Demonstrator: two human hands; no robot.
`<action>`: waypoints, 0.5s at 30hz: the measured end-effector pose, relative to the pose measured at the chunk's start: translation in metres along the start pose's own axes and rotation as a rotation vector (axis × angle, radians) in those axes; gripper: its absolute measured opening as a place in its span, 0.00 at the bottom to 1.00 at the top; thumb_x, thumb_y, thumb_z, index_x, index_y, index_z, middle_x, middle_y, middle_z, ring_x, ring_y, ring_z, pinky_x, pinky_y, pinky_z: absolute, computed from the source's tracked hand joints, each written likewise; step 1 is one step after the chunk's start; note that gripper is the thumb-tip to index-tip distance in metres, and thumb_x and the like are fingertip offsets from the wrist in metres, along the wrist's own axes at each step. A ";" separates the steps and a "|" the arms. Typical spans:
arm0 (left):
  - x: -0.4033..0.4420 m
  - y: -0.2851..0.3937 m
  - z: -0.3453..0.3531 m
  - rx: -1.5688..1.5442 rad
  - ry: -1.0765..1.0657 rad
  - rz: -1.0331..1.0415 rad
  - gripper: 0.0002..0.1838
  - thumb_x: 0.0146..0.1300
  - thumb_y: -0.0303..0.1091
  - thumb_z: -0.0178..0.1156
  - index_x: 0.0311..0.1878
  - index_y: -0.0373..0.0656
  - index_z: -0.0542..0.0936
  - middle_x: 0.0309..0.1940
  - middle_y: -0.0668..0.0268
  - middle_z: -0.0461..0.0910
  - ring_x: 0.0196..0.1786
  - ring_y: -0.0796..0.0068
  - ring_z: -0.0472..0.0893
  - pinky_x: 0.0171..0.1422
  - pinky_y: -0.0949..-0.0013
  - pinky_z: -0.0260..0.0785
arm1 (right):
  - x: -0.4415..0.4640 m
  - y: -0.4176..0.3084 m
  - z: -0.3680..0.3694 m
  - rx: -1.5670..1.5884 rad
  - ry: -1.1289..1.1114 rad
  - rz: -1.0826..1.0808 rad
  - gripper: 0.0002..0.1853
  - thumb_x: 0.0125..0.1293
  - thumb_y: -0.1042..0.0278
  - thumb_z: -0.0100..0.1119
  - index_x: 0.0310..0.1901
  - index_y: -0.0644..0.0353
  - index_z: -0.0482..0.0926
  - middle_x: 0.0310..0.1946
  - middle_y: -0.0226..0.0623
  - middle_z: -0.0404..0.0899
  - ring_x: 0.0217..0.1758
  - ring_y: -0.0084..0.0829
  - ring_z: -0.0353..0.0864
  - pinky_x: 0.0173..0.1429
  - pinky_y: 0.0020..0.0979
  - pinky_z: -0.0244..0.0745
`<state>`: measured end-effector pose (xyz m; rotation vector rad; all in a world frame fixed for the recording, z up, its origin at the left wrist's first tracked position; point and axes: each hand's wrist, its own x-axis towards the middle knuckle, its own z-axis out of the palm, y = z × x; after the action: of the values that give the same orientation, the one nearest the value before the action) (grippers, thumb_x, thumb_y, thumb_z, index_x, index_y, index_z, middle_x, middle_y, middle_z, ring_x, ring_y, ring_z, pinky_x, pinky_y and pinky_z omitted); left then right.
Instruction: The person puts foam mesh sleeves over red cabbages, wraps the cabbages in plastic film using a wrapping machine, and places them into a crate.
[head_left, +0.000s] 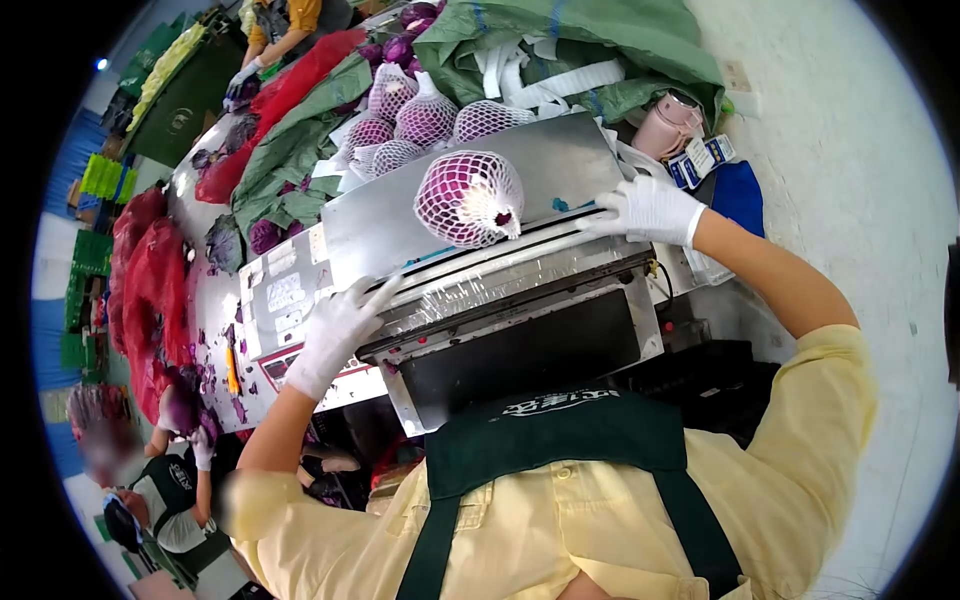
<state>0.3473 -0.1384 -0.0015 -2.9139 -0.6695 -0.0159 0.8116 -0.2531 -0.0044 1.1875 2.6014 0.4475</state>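
A purple cabbage in a white foam net (pixel 468 199) lies on the metal plate (pixel 370 228) of a wrapping machine. Below the plate, clear wrinkled film (pixel 500 285) stretches across the machine's front. My left hand (pixel 340 330), in a white glove, is at the left end of the film, its fingers spread. At the right end is my right hand (pixel 648 209), also gloved, with fingers stretched over the plate's front edge. Neither hand touches the cabbage. Any film between my fingertips is too fine to make out.
Several netted cabbages (pixel 427 115) sit behind the plate, beside a green sack (pixel 640 35). A pink cup (pixel 667 125) stands at the back right. Red net bags (pixel 155 290) lie at left. One co-worker (pixel 175 490) is at lower left, another (pixel 285 35) at the top.
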 end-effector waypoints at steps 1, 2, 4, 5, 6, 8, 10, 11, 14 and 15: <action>0.010 0.009 -0.009 0.014 -0.049 0.029 0.41 0.47 0.37 0.69 0.68 0.67 0.67 0.53 0.65 0.75 0.32 0.66 0.84 0.33 0.64 0.79 | 0.005 -0.004 0.001 -0.056 0.024 -0.075 0.32 0.58 0.61 0.59 0.66 0.32 0.66 0.44 0.30 0.73 0.37 0.29 0.78 0.35 0.31 0.74; 0.019 0.018 -0.019 0.027 -0.098 0.058 0.40 0.47 0.36 0.68 0.68 0.67 0.67 0.53 0.64 0.75 0.33 0.67 0.84 0.34 0.63 0.79 | 0.014 -0.011 -0.005 0.031 0.055 -0.098 0.25 0.58 0.65 0.55 0.59 0.34 0.71 0.42 0.30 0.73 0.36 0.30 0.78 0.34 0.30 0.75; 0.028 0.028 -0.003 0.005 0.047 0.158 0.37 0.49 0.35 0.67 0.66 0.66 0.69 0.55 0.63 0.73 0.37 0.66 0.83 0.36 0.64 0.79 | 0.035 -0.026 -0.003 0.127 0.137 -0.198 0.15 0.58 0.65 0.55 0.48 0.41 0.76 0.39 0.31 0.73 0.37 0.32 0.78 0.34 0.31 0.76; 0.029 0.035 0.000 -0.031 0.038 0.135 0.33 0.51 0.34 0.65 0.64 0.64 0.72 0.57 0.61 0.72 0.40 0.64 0.82 0.39 0.64 0.78 | 0.042 -0.040 0.001 0.216 0.109 -0.095 0.07 0.59 0.65 0.56 0.39 0.49 0.75 0.37 0.33 0.73 0.37 0.34 0.79 0.36 0.35 0.77; 0.031 0.035 0.012 -0.193 0.256 0.202 0.23 0.55 0.34 0.64 0.57 0.58 0.78 0.55 0.59 0.75 0.39 0.64 0.82 0.39 0.64 0.77 | 0.048 -0.053 -0.001 0.452 0.136 0.046 0.08 0.60 0.64 0.57 0.39 0.54 0.74 0.37 0.36 0.72 0.38 0.36 0.79 0.35 0.39 0.77; 0.016 0.048 0.025 -0.505 0.288 -0.062 0.13 0.61 0.30 0.61 0.49 0.52 0.83 0.50 0.58 0.78 0.39 0.64 0.83 0.39 0.65 0.76 | 0.043 -0.060 0.007 0.663 0.296 0.184 0.07 0.65 0.66 0.57 0.38 0.58 0.72 0.34 0.36 0.74 0.35 0.34 0.83 0.33 0.36 0.78; 0.001 0.058 -0.010 -1.224 -0.001 -0.671 0.08 0.69 0.26 0.53 0.44 0.40 0.82 0.44 0.61 0.84 0.33 0.74 0.84 0.34 0.75 0.73 | 0.029 -0.057 -0.048 1.435 -0.048 0.550 0.04 0.69 0.70 0.52 0.37 0.60 0.70 0.31 0.36 0.78 0.31 0.30 0.86 0.32 0.30 0.77; -0.010 0.062 -0.028 -1.370 0.120 -0.695 0.08 0.70 0.26 0.51 0.42 0.38 0.81 0.42 0.62 0.84 0.32 0.75 0.84 0.33 0.76 0.73 | 0.022 -0.057 -0.057 1.531 0.020 0.568 0.04 0.70 0.71 0.49 0.37 0.62 0.69 0.29 0.37 0.80 0.30 0.27 0.86 0.32 0.25 0.76; -0.016 0.053 -0.066 -1.455 0.651 -0.393 0.08 0.72 0.25 0.48 0.41 0.37 0.78 0.40 0.61 0.85 0.30 0.74 0.84 0.35 0.74 0.74 | 0.022 -0.034 -0.119 1.687 0.334 0.577 0.03 0.70 0.76 0.50 0.36 0.62 0.70 0.31 0.40 0.81 0.33 0.29 0.85 0.40 0.27 0.80; -0.009 0.044 -0.077 -1.352 0.743 -0.393 0.08 0.71 0.25 0.49 0.43 0.36 0.78 0.39 0.62 0.85 0.32 0.74 0.84 0.38 0.74 0.75 | 0.031 -0.026 -0.132 1.729 0.590 0.613 0.03 0.70 0.76 0.50 0.36 0.62 0.70 0.30 0.41 0.82 0.34 0.28 0.85 0.41 0.27 0.79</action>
<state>0.3607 -0.1931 0.0679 -3.1717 -1.3852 -2.2063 0.7281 -0.2686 0.1042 2.4845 2.6255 -2.0894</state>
